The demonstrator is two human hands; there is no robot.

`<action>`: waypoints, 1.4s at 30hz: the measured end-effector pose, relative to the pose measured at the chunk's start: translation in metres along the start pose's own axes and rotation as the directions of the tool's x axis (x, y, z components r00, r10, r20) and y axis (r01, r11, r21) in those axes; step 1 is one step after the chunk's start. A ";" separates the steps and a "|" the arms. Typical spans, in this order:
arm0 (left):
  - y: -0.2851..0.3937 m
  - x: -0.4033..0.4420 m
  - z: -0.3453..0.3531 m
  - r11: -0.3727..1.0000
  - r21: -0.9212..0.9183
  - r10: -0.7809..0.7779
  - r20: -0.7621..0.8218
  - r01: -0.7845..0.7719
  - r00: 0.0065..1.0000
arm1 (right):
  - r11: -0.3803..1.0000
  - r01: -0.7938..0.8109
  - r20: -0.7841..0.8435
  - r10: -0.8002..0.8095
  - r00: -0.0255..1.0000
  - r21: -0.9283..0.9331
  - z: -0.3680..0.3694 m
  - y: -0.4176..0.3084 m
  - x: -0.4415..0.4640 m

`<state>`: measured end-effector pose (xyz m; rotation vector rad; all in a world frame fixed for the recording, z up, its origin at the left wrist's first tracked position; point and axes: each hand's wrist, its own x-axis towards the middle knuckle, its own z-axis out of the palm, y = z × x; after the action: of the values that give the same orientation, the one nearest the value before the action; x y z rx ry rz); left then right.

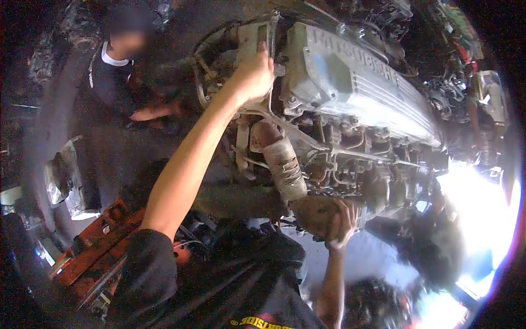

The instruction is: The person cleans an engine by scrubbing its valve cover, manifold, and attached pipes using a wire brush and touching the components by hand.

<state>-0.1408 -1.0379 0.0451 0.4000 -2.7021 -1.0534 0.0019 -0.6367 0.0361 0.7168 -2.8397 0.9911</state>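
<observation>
Reaching up to the left end of the engine (pixel 339 137), the left hand (pixel 255 77) is partly curled, one finger extended; whether it grips anything, I cannot tell. Rightward come a dusty ribbed pipe (pixel 282 159), then the right hand (pixel 343 222), bent fingers clasping a rounded, grimy housing (pixel 311 211). Above, stretching right, is the engine's dull silver, ridged cover (pixel 364 82) with raised lettering.

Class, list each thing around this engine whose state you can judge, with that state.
Left hand: against the engine, grip unclear
Right hand: fingers curled over the rounded part
Rounded part: brownish, grimy
Engine cover: in place, dusty
Ribbed pipe: slanted, dark-marked
Orange frame: slanted, worn
Co-worker's forearm: extended
</observation>
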 end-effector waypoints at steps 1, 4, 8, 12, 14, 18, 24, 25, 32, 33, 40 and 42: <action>-0.011 0.014 0.007 1.000 0.002 -0.005 0.007 0.005 1.000 | 1.000 -0.008 0.022 0.008 1.000 -0.018 -0.002 0.000 -0.003; -0.013 0.051 0.010 0.994 -0.080 -0.077 0.011 0.077 0.997 | 1.000 0.000 0.001 0.000 1.000 -0.012 0.001 0.001 -0.003; -0.016 0.038 0.014 0.964 -0.219 -0.136 0.081 0.151 0.987 | 1.000 0.027 -0.029 -0.026 0.999 0.011 -0.001 -0.002 -0.001; 0.000 -0.022 0.001 0.969 -0.174 -0.154 0.127 0.175 0.980 | 1.000 0.002 -0.060 -0.003 0.998 -0.018 0.001 0.001 -0.001; 0.005 -0.019 -0.020 0.930 -0.261 -0.209 0.201 0.258 0.957 | 1.000 0.027 -0.039 -0.027 0.999 -0.001 -0.003 -0.002 0.000; 0.001 0.008 -0.029 0.867 -0.359 -0.251 0.283 0.346 0.925 | 0.999 0.045 -0.060 -0.044 0.997 0.016 -0.002 -0.004 0.001; -0.019 0.016 0.017 1.000 0.006 -0.024 -0.047 0.024 0.999 | 1.000 0.027 -0.050 -0.028 0.998 -0.013 -0.002 -0.006 0.000; -0.003 0.006 0.003 0.998 0.058 0.008 -0.026 -0.006 1.000 | 0.999 0.034 -0.054 -0.035 0.998 -0.009 -0.002 -0.007 0.002; -0.008 -0.067 -0.042 0.995 -0.103 0.018 0.154 -0.002 0.988 | 0.999 0.031 -0.074 -0.029 0.997 0.015 -0.001 -0.008 0.002; -0.011 -0.069 -0.045 0.993 -0.115 0.009 0.187 0.012 0.982 | 0.999 0.029 -0.074 -0.028 0.997 0.014 -0.002 -0.008 0.000; -0.010 -0.017 -0.021 0.990 0.140 -0.012 0.039 0.006 0.999 | 1.000 0.027 -0.051 -0.027 0.998 0.008 -0.003 -0.007 0.001; 0.006 -0.019 -0.017 0.981 0.195 -0.028 0.036 0.021 0.999 | 1.000 0.016 -0.066 -0.017 0.998 -0.019 -0.001 -0.007 -0.001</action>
<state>-0.1188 -1.0377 0.0594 0.4511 -2.8519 -0.8117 0.0062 -0.6404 0.0412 0.6914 -2.7776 0.9660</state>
